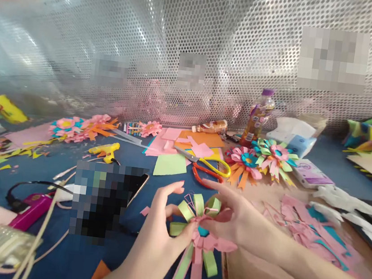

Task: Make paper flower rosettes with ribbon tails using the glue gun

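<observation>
A paper flower (210, 263) with looped green petals, pink strips, a blue centre and hanging ribbon tails is between my two hands, near the front of the table. My left hand (164, 232) grips it from the left, its thumb pressed near the pink middle. From the right, my right hand (234, 213) pinches the flower at its upper right petals; some fingertips are hidden behind the paper. Just beyond the hands lie scissors (215, 165) with red and yellow handles, beside a light green paper sheet (170, 164).
A phone (137, 188), a yellow glue gun (105, 151) and cables are to the left. Finished paper flowers (275, 157), a drink bottle (258, 116) and a tissue pack (295, 135) stand at the back right. Pink scraps (313, 232) cover cardboard on the right. A perforated metal screen (152, 31) rises behind.
</observation>
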A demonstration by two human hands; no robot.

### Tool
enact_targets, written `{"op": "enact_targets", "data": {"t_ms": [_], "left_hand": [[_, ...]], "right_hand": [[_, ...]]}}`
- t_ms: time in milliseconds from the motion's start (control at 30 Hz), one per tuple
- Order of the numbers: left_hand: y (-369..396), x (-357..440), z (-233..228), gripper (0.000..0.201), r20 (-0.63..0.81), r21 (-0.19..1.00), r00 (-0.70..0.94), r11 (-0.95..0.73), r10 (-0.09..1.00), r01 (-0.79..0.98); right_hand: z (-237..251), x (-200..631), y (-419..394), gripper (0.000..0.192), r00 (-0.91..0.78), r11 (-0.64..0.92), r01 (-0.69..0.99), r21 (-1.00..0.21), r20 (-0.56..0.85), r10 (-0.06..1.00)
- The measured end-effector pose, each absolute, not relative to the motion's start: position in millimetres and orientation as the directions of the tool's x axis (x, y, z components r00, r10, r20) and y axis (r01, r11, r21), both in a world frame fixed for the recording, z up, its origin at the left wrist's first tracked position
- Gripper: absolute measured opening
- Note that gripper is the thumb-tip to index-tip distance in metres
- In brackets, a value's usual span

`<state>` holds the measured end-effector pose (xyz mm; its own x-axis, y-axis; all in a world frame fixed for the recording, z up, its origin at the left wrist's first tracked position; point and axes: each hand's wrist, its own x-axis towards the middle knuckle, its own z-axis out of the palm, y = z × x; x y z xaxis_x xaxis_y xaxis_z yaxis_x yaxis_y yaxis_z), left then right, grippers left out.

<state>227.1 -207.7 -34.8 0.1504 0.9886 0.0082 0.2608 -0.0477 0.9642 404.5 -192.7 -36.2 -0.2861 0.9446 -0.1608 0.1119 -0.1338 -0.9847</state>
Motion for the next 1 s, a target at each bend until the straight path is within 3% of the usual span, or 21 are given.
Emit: {"op": "enact_targets", "data": {"t_ms": [233, 400, 567, 633, 700, 733, 800, 1000], "left_hand": [[-211.3, 227.1, -29.2, 0.058, 0.032, 0.979, 0.176, -0.066, 0.984, 0.191], [-213.9, 228.8, -26.2, 0.055, 0.053, 0.994, 0.146, -0.067, 0.988, 0.090], [-212.9, 221.2, -12.4, 0.049, 0.063, 0.963, 0.256, -0.126, 0.965, 0.240], [-197.7, 209.6, -5.1, 0.041, 0.180, 0.845, 0.279, -0.293, 0.943, 0.447], [-170.6, 190.7, 2.2, 0.042, 0.259, 0.536, 0.316, -0.408, 0.913, 0.739], [-153.9, 178.6, 5.4, 0.043, 0.251, 0.368, 0.267, -0.346, 0.931, 0.863], [-118.6, 151.3, 9.7, 0.049, 0.239, 0.106, 0.002, -0.028, 0.971, 0.994], [-44.0, 90.7, -1.1, 0.071, 0.194, 0.111, -0.379, 0.363, 0.905, 0.925]], "right_hand": [[-20.6, 410.3, -197.1, 0.079, -0.389, 0.003, 0.182, -0.983, -0.069, 0.919], [-20.6, 405.4, -200.6, 0.079, -0.407, 0.015, 0.134, -0.991, -0.041, 0.913], [-19.5, 405.0, -196.8, 0.080, -0.378, -0.076, 0.108, -0.991, -0.112, 0.919], [-18.7, 406.4, -195.3, 0.078, -0.353, -0.134, 0.104, -0.986, -0.162, 0.921], [-15.8, 407.4, -195.7, 0.077, -0.330, -0.191, 0.109, -0.975, -0.217, 0.919], [-13.9, 407.6, -196.8, 0.077, -0.325, -0.217, 0.114, -0.969, -0.243, 0.914], [-10.9, 407.3, -199.7, 0.077, -0.328, -0.252, 0.140, -0.958, -0.285, 0.901], [-26.2, 399.5, -201.5, 0.085, -0.361, -0.323, 0.278, -0.904, -0.410, 0.838]]}}
